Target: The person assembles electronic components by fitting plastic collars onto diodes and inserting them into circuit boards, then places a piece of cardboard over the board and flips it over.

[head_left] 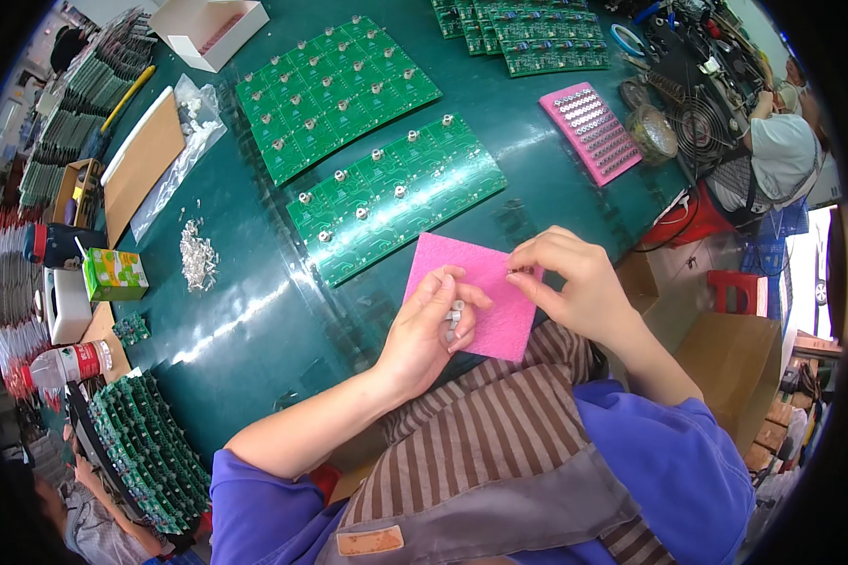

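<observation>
Right now, the left grip [415,331] is curled loosely, with its fingers bent in, and it has hold of some small white parts [455,318]. The right grip [575,278] is pinched almost closed, thumb to finger, on a tiny dark bit [517,272] that is too small to make out. A pink foam sheet [499,328] lies under and between both grips, by the near edge of the tabletop [254,386]. Just past the left grip is a green board [426,179] with round metal posts, and a bigger green board [334,99] is beyond it. Their pale print is too fine to read. Past the right grip is a pink pad [589,132] with rows of shiny bits. Well to the left of the left grip is a pile of silvery pins [198,259]. Farther left are a green and yellow drink carton [115,273] with print on it and a clear bottle [71,364] with a red label. Far beyond the left grip is a white box [207,33] with a pale sticker. Nearer than the left grip, a tan patch [369,541] shows on the striped apron [471,433].
</observation>
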### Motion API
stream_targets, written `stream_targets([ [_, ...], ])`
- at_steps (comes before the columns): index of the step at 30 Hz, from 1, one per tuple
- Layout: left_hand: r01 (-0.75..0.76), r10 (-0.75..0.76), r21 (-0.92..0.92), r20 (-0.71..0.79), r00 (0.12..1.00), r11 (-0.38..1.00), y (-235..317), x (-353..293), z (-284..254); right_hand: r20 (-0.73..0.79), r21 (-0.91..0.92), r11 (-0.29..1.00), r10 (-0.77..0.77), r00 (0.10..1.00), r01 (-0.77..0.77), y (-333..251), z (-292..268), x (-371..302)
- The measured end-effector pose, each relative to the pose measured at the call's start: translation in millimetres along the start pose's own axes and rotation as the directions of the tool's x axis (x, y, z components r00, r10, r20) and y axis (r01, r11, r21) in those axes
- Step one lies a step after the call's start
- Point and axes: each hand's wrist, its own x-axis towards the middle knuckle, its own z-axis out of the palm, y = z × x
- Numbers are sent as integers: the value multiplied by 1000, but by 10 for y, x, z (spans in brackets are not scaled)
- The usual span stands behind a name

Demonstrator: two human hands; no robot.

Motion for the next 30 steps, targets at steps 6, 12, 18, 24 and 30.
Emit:
stream_targets([
  [6,-53,53,-6,97,994,999,-52,4,-38,103,725,617,343,934,-307,-120,211,135],
  [12,-137,137,-39,-1,991,990,-80,-22,-15,195,712,611,301,933,-346,-134,234,162],
  [18,-143,144,12,-54,988,990,-89,-58,8,121,743,608,289,950,-280,-130,287,133],
  [24,-143,146,30,-102,984,989,-100,-63,29,93,746,615,282,955,-254,-109,306,123],
  [30,-135,139,55,-79,987,989,-80,-63,41,78,627,758,168,983,-179,-47,266,148],
])
